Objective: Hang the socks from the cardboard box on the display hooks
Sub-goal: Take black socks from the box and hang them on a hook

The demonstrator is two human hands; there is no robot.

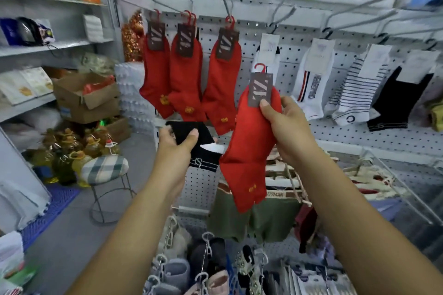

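Far left, an open brown cardboard box [84,98] has something red inside. Moving over, three red sock pairs with dark card labels [184,74] hang off the metal display hooks [226,2] on the white pegboard [335,136]. Just below them, the left hand [175,143] has its fingers curled round a black sock [191,134]. The right hand [285,124] pinches another labelled red sock pair [249,151] near its top, up in the air and not on any hook. White, striped and black socks [354,93] hang further right.
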